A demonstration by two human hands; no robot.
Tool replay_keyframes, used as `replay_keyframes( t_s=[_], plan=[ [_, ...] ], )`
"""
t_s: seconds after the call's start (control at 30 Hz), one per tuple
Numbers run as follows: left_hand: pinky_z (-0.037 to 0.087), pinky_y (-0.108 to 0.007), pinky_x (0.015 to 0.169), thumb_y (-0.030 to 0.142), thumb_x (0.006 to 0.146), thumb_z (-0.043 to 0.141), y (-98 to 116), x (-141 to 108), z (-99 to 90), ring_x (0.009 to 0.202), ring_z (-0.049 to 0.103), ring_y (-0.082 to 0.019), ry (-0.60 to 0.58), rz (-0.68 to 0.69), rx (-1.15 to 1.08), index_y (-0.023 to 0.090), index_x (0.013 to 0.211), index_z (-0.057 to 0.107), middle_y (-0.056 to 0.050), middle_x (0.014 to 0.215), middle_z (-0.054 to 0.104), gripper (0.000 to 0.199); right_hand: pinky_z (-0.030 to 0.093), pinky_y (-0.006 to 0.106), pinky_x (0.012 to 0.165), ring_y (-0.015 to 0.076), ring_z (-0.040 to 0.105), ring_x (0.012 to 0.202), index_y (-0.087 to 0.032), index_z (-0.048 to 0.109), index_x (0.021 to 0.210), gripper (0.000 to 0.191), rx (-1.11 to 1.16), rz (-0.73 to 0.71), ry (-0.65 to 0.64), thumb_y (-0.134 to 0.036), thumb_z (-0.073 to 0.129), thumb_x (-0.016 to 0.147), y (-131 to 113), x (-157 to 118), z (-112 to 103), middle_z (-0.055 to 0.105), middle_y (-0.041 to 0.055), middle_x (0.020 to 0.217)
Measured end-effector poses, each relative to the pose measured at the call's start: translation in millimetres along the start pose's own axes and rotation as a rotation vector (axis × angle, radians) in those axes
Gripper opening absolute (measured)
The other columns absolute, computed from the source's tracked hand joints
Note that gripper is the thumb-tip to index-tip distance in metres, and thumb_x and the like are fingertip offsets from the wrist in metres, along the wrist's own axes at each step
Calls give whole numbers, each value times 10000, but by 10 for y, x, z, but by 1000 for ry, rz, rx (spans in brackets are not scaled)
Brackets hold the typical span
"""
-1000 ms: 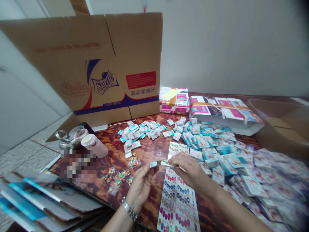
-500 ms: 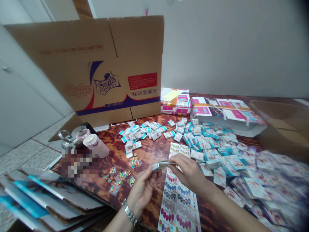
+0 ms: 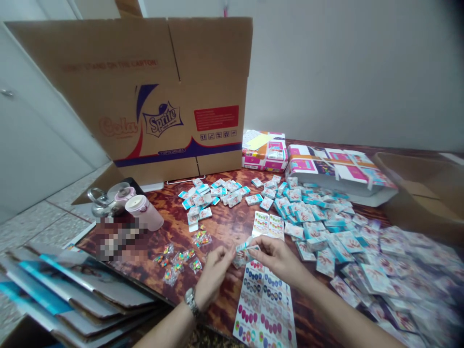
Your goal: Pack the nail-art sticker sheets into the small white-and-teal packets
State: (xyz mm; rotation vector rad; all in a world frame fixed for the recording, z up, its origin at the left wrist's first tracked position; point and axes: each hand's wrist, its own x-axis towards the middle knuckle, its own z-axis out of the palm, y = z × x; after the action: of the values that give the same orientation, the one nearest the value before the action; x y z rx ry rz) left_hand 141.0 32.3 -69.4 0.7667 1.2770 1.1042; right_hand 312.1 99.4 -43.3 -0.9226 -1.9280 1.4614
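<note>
so the little white-and-teal box sits right between both hands, long axis slanting up toward the right hand, low end pinched by the left hand, right hand narrow beside it, can't tell if it's gripping, clear packet just under it

Bright, even indoor light on the pale wall — soft shadows only. Mild glare on the glossy brown wood-grain tabletop. Wide-angle bend at edges, lower-right white printed cards soft, top-right corner dark — pixelated mosaic patch left of centre.
</note>
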Motion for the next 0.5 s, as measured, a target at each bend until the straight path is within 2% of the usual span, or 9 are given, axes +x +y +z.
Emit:
replay_keyframes(
  t_s=[0.07,0.13,0.23,0.33,0.5],
  plan=[
    [502,-279,618,502,808,483,-45,-1,-26,694,614,-176,68,139,280,155,820,567,-42,755,632,357,392,216,541,129,538,614,-154,599,846,227,29,58,41,-371,535,824,104,-20,43,599,7,690],
    [481,-333,782,442,843,450,-77,-29,-36,891,596,-208,133,270,506,166,1017,557,-84,974,626,344,391,216,533,133,539,605,-155,606,846,222,15,107,83,-366,543,815,174,-39,85,598,6,671],
    [373,-408,968,350,830,497,-142,-94,-17,1171,439,-246,139,461,759,196,1264,405,-114,1285,460,470,401,220,546,142,553,623,-160,616,849,211,-34,124,116,-353,539,815,214,-58,133,619,13,693],
    [345,-447,998,251,806,528,-235,-123,26,1219,385,-263,61,605,944,188,1317,341,-126,1308,438,548,403,221,548,138,550,614,-162,617,842,199,-66,99,138,-343,538,817,205,-65,169,608,4,672],
    [393,-432,961,118,824,416,-315,-69,62,1164,444,-263,50,694,1050,149,1323,333,-148,1240,495,507,414,224,551,129,546,607,-149,620,853,209,24,73,89,-336,530,827,154,-80,178,610,3,685]
  ],
)
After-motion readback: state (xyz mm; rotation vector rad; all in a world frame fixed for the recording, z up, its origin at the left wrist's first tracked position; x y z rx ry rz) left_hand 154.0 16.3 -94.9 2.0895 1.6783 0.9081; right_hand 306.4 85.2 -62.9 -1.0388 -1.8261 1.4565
